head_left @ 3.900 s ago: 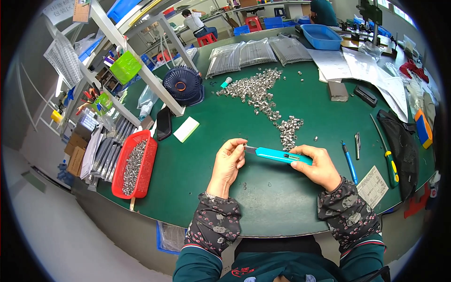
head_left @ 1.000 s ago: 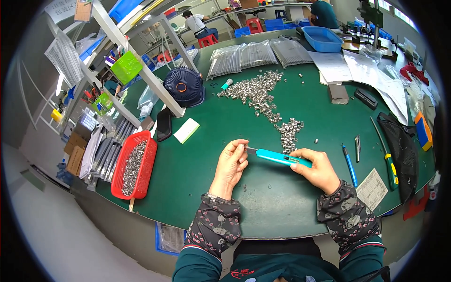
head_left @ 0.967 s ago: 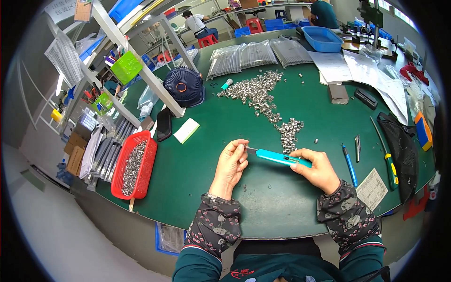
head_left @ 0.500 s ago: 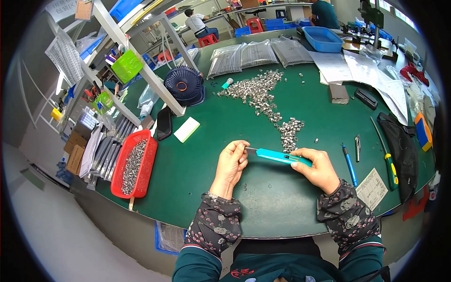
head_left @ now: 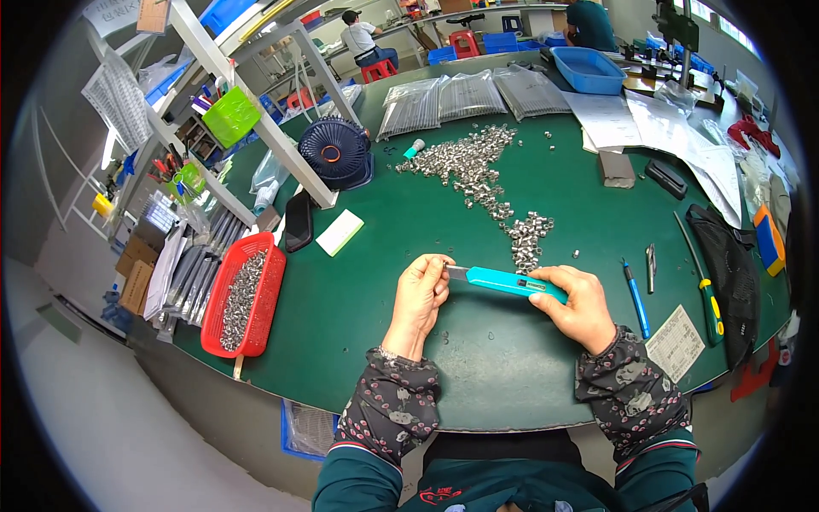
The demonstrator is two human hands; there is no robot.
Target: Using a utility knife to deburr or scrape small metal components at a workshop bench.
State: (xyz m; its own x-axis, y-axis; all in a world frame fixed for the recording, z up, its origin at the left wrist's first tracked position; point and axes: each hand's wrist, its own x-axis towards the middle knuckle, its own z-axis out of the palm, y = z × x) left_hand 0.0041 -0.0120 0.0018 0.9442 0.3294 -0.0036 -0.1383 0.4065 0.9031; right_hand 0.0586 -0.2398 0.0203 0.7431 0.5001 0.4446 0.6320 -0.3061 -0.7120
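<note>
My right hand (head_left: 580,305) grips a turquoise utility knife (head_left: 503,282), thumb and index finger near its slider. Its blade (head_left: 458,273) is out and points left. With fingertips pinched together, my left hand (head_left: 421,294) holds a tiny metal piece at the blade's tip, mostly hidden by the fingers; it looks like one of the small metal rings. Just beyond the knife lies a small heap of shiny metal rings (head_left: 529,239). A larger spread of the same rings (head_left: 465,162) reaches farther back on the green table (head_left: 384,226).
On the left stand a red basket (head_left: 275,282) of metal parts, a black phone (head_left: 299,222), a notepad (head_left: 339,233) and a dark fan (head_left: 335,155). To the right lie a blue pen (head_left: 636,299), a green-yellow screwdriver (head_left: 710,307) and a paper slip (head_left: 676,343). Bagged rods (head_left: 469,96) lie behind.
Both hands and the knife stay almost where they were, with the blade still at my left fingertips. The knife has tilted very slightly. A person in the background has shifted a little.
</note>
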